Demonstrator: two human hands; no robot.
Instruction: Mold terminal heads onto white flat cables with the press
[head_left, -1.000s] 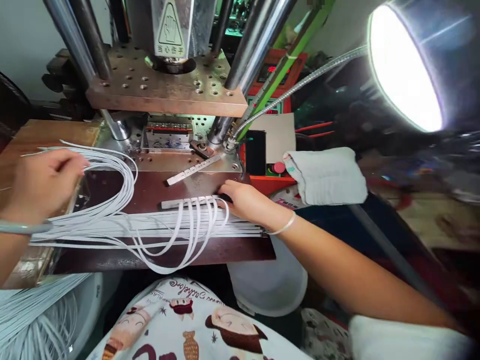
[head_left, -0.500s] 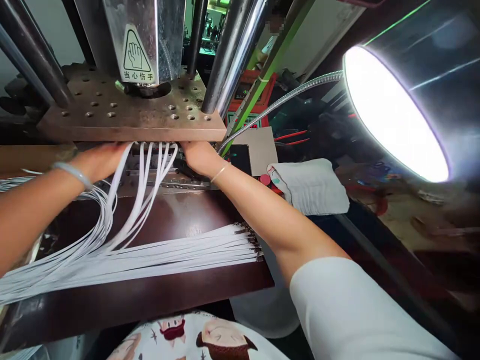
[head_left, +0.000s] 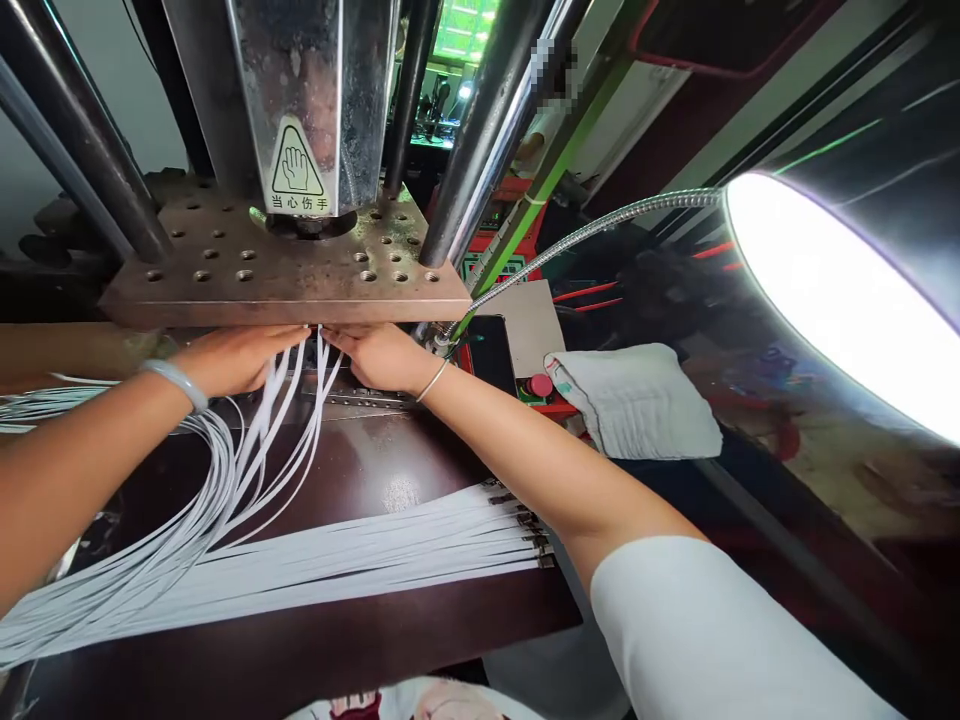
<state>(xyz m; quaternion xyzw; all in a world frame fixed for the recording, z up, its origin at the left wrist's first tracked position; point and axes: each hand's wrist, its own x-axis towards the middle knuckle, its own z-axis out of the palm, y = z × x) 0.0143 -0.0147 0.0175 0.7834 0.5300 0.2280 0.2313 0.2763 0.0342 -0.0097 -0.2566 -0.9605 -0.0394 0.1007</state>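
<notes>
Under the front edge of the press's steel plate (head_left: 292,312), my two hands meet almost fingertip to fingertip. My left hand (head_left: 238,358), its wrist in a pale bangle, has its fingers closed over several white cables (head_left: 274,410) that come down from beneath it. From the other side, my right hand (head_left: 381,356) pinches at white cables by its fingertips; the plate's edge partly shades the fingers. The cables loop down to the left and join a long flat bundle (head_left: 300,570) on the dark tabletop (head_left: 360,640). Small dark connectors (head_left: 536,535) tip the bundle's right end.
Above the plate hangs a metal press head (head_left: 300,110) with a hand-warning sticker, between steel guide posts (head_left: 487,130). A bright lamp (head_left: 840,300) on a flexible neck stands right. A folded white cloth (head_left: 637,400) lies near a red button (head_left: 538,386).
My hands have come closer together at the cables, and more of the fingers shows below the plate. The whole view has shifted, so the press and lamp sit lower in it.
</notes>
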